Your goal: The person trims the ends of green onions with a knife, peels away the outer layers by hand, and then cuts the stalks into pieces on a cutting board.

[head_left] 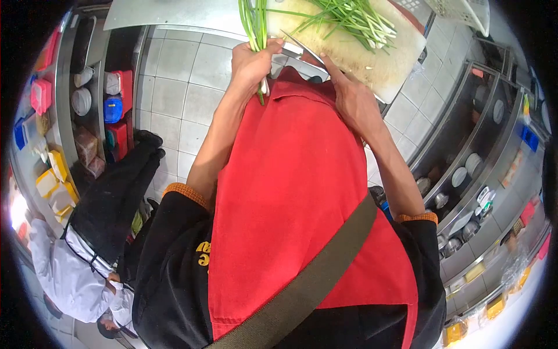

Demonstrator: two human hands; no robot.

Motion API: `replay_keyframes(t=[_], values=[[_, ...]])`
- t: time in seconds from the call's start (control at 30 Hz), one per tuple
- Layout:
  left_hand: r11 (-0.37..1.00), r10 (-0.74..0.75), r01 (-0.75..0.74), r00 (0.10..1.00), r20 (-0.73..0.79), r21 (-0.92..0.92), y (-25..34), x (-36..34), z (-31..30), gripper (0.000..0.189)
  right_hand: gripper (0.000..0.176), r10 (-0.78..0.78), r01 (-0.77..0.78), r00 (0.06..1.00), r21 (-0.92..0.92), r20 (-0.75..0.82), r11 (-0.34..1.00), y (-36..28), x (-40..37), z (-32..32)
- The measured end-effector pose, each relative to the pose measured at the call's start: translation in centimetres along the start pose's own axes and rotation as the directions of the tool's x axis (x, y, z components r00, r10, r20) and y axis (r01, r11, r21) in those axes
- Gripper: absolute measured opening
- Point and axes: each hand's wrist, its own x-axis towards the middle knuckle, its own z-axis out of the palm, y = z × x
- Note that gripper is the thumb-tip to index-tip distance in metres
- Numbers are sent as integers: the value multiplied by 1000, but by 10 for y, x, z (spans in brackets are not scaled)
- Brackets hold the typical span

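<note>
- Two hands, both loaded. Left hand [251, 64] is closed around a spring onion bunch [252, 24]; right hand [351, 96] is clamped on a knife [308, 53], handle mostly covered by the fingers.
- Key relation: the bunch runs near-far through the left fist. Green leaves stick out the far side, whitish ends the near side, just in front of the red apron [296, 163].
- Knife sits right of the bunch. Blade angles far-left out of the right hand, so it lies slanted to the bunch axis, tip just beside it. Tip looks apart from the stalks; can't tell if the blade meets the left fingers.
- Small white piece between left fingers and blade, partly hidden, can't identify.
- Loose spring onion pile [349, 20] lies on the cutting board [357, 67], far and right. White ends point right and slightly near, leaves trail left. White ends closer to the right hand, leaf tips closer to the left.
- Board is off-white, stained, on the right; steel worktop [174, 14] extends far-left. Held bunch is left of the board, not over its middle.
- Near left: a co-worker in black trousers [110, 198], beside shelving with containers. Tiled floor [192, 75] shows below the worktop.
</note>
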Motion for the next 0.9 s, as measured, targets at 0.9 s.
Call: replay_keyframes(t=[0.9], values=[[750, 29, 262, 905, 425, -608, 20, 10, -48, 38, 27, 289, -222, 927, 272, -238, 936, -69, 113, -34]])
